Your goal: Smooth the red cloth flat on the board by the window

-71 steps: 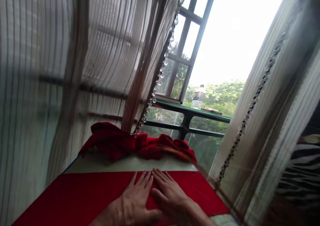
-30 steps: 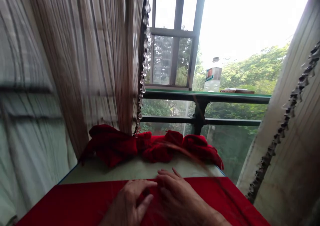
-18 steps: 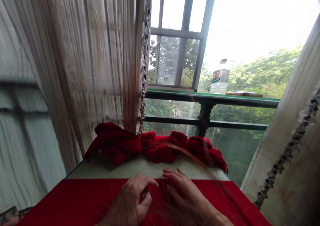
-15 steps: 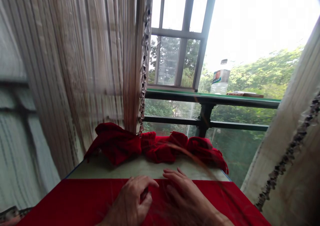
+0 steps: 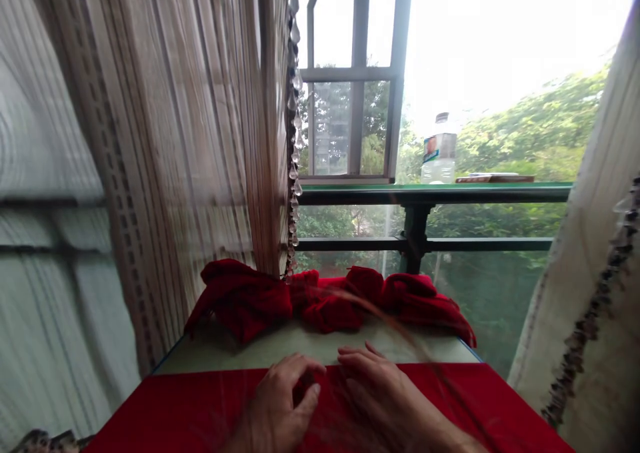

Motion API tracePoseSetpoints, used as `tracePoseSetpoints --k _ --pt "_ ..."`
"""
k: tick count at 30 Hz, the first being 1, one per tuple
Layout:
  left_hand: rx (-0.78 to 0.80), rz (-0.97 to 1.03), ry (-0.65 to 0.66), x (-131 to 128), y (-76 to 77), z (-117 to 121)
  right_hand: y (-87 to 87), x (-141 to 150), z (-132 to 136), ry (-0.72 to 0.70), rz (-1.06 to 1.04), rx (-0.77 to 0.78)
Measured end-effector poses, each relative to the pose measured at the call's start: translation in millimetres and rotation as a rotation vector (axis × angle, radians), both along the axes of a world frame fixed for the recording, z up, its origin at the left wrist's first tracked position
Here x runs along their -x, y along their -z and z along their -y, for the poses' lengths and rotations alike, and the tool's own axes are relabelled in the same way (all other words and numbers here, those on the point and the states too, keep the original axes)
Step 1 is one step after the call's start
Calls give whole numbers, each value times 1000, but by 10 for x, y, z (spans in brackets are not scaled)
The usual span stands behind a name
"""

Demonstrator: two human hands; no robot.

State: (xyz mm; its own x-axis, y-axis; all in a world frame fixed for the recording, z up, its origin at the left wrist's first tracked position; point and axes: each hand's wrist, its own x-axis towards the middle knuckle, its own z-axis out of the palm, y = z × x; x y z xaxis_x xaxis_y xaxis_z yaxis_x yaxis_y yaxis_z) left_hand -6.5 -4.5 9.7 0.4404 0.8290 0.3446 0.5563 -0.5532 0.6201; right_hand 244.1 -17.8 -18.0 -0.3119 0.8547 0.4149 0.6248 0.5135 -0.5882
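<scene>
A smooth red cloth (image 5: 200, 406) covers the near part of a pale table (image 5: 320, 349). Over it is my left hand (image 5: 287, 399), fingers curved and the thumb held apart, with nothing between them. My right hand (image 5: 380, 389) is just beside it, palm down and fingers stretched toward the table's far side, holding nothing. Whether either palm presses on the cloth I cannot tell. Bunched along the far edge of the table lies a crumpled red fabric (image 5: 250, 299), beyond the reach of both hands' fingertips.
Behind the table runs a dark railing (image 5: 345, 195) with a plastic bottle (image 5: 440, 153) and a flat brown object (image 5: 495, 178) on it. Striped curtains (image 5: 210, 119) with a beaded edge hang left; another curtain (image 5: 565, 286) hangs right. A window frame (image 5: 357, 73) stands open.
The view has levelled and shifted slightly, so the table and both hands sit a little further right and lower. The hands keep nearly the same pose.
</scene>
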Motion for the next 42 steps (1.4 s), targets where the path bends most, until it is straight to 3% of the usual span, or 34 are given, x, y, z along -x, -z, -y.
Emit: tracePoseSetpoints --k 4,14,20,23,28,31,42 --pt "-27 -64 29 29 72 -45 12 6 -9 2 -3 -8" --pt "-98 -133 151 54 81 -48 -57 30 22 3 -15 0" --pt "-161 -176 144 106 188 -101 -81 15 15 -20 -8 27" --pt "-238 -238 151 155 345 -153 -95 46 45 -25 56 29" --pt "-387 -383 270 223 770 -340 -10 138 102 -129 212 86" --pt "-421 -454 327 243 892 -416 52 136 107 -165 228 120" --pt "-377 -509 329 182 848 -444 -36 94 93 -174 203 196"
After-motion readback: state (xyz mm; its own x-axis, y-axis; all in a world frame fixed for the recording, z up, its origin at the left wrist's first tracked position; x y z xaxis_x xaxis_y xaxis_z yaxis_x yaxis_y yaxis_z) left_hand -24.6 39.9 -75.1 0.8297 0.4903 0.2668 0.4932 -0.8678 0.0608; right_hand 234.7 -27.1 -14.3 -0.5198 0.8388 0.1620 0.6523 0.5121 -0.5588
